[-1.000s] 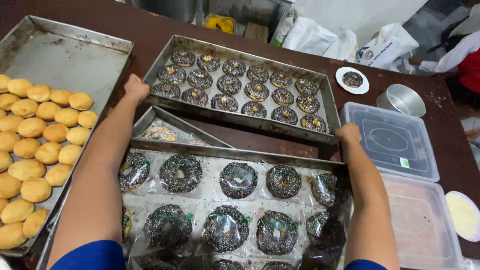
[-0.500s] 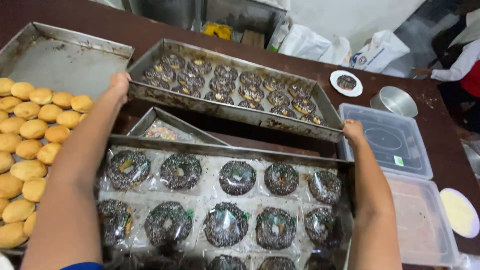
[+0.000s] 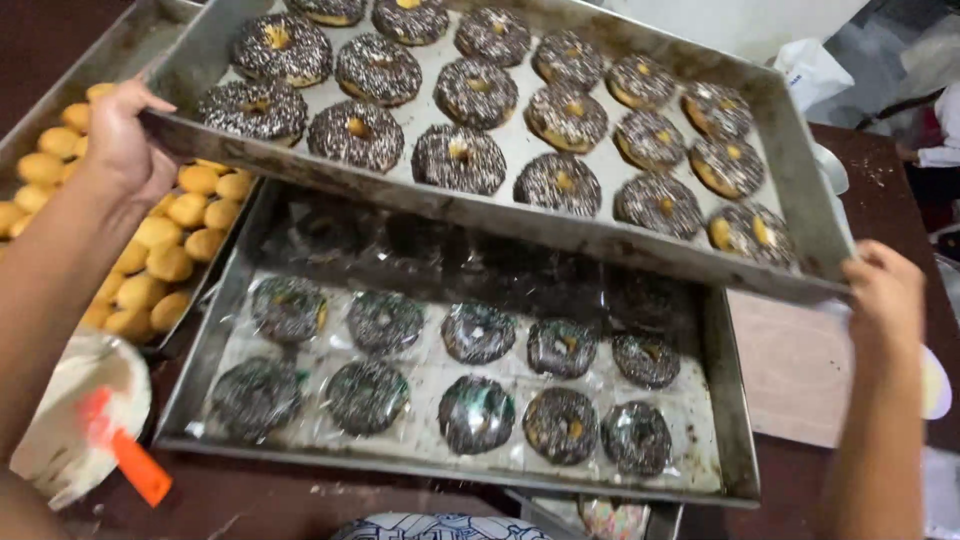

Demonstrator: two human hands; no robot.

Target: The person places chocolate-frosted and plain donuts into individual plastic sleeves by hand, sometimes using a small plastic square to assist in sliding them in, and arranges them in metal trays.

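Doughnut tray [image 3: 600, 235], a long metal pan lifted clear of the table, spans the upper half of the frame, gripped at both short ends. Nearest the camera at lower left, a white bowl [image 3: 60, 420] holds an orange-handled scraper [image 3: 125, 455]. Across the lower centre a second metal tray [image 3: 735, 420] lies on the dark table, its chocolate-sprinkled doughnuts [image 3: 475, 410] covered with clear plastic film. Above it, the left hand [image 3: 125, 140] is closed over the raised tray's left rim at the upper left, thumb on top. The right hand [image 3: 885, 295] clasps the tray's right corner at mid right. Three rows of uncovered sprinkled doughnuts [image 3: 460, 155] fill the raised tray. Behind the left hand, plain golden buns [image 3: 165, 250] sit in another tray along the left edge.
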